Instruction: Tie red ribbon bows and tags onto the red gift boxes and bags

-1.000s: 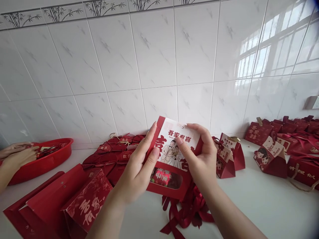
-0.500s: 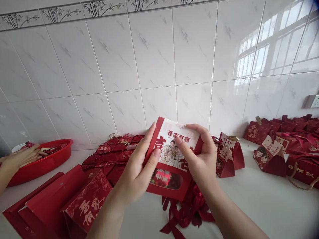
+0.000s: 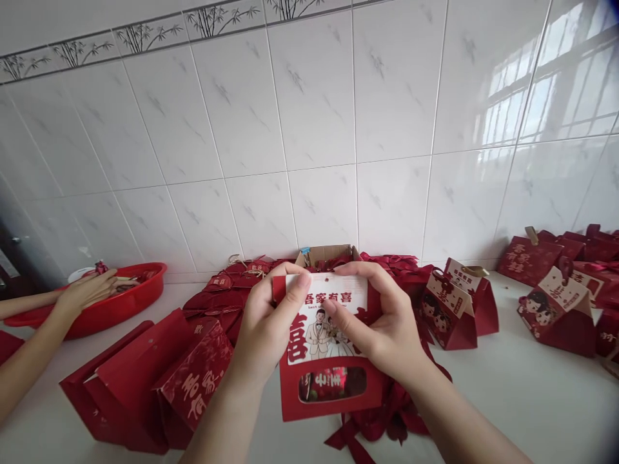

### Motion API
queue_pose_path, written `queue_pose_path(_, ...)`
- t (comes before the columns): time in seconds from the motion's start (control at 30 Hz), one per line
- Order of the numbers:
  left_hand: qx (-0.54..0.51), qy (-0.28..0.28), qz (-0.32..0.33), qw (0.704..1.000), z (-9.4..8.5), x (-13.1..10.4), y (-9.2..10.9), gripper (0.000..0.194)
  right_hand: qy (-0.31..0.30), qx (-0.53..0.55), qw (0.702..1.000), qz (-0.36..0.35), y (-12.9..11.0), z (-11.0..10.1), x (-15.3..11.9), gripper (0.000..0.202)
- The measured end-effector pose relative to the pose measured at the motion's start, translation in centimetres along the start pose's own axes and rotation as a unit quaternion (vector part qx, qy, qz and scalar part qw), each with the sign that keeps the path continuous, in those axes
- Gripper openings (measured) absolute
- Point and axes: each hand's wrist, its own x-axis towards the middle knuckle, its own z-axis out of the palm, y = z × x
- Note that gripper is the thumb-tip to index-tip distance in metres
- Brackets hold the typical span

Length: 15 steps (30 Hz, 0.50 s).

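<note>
Between my two hands is a red wedding gift box [image 3: 333,410] with a white front flap showing a cartoon couple. A small oval window low on its front reveals a red packet inside. My left hand [image 3: 271,322] pinches the upper left edge, thumb on the flap and fingers behind. With its thumb pressed on the flap and fingers curled over the top right edge, my right hand [image 3: 389,322] grips the other side. A small hole shows at the flap's top centre. Red ribbons [image 3: 394,415] lie on the table just beneath the box.
At left, another person's hands [image 3: 89,293] reach into a red basin [image 3: 140,299]. Red paper bags [image 3: 130,380] stand front left. Small triangular boxes [image 3: 449,316] stand right, more red boxes [image 3: 532,258] beyond. A cardboard box [image 3: 329,253] sits by the tiled wall [image 3: 319,212].
The gift box has turned from tilted to nearly upright and sits a little lower. My left hand has moved to its top left corner. The view has shifted left.
</note>
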Motion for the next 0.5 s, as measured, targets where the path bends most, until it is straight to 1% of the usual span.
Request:
queue_pose_path(0.07, 0.007, 0.009, 0.005, 1.0, 0.1, -0.1, 0.0, 0.031, 0.0, -0.001, 1.0, 0.004, -0.1, -0.1, 0.0, 0.028)
queue_pose_path(0.2, 0.013, 0.002, 0.025, 1.0, 0.3, -0.1, -0.2, 0.029, -0.004, 0.004, 1.0, 0.014, -0.2, -0.1, 0.1, 0.028)
queue_pose_path(0.33, 0.019, 0.014, 0.026, 0.999, 0.4, 0.0, -0.4, 0.031, -0.002, 0.012, 0.999, 0.032, -0.2, 0.1, -0.1, 0.026)
queue_pose_path(0.37, 0.017, 0.019, 0.023, 0.999, 0.3, 0.1, -0.4, 0.032, -0.013, 0.023, 0.999, 0.041, -0.2, 0.1, -0.1, 0.027)
queue_pose_path(0.43, 0.009, 0.036, 0.013, 0.999, -0.3, 0.3, -0.1, 0.032, -0.061, 0.067, 0.993, 0.075, -0.1, 0.0, -0.1, 0.035)
queue_pose_path(0.5, -0.001, 0.08, 0.004, 0.997, -1.6, 0.6, 0.6, 0.031, -0.103, 0.113, 0.982, 0.11, 0.0, -0.5, 0.1, 0.049)
